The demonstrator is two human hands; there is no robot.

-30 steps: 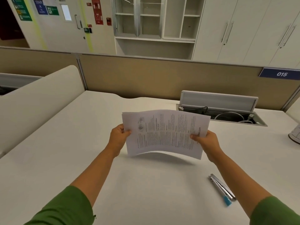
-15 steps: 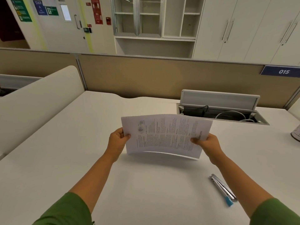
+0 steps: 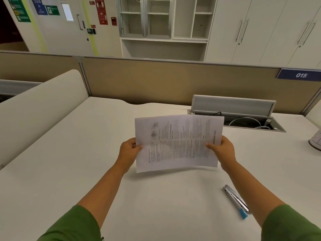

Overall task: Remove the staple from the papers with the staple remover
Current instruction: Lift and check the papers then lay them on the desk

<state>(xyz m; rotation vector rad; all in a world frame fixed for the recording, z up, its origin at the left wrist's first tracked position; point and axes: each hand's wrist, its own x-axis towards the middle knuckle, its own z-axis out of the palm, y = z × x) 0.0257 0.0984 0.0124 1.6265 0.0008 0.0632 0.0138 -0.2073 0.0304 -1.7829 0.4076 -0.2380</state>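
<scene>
Left hand [image 3: 129,152]: I saw it pinching the left edge of the papers [image 3: 178,143]. Papers: light, limp, bowed between both hands above the desk [image 3: 69,162]; staple not visible. Right hand [image 3: 223,149]: pinching the right edge. Staple remover [image 3: 235,200]: thin, stiff metal, on the desk beside my right forearm; I would grip its middle.

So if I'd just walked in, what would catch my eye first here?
Probably the printed papers, held up over the middle of the white desk, with the left hand and right hand each gripping a side edge. Next, the silver staple remover with a blue tip, lying untouched on the desk by the right forearm.
</scene>
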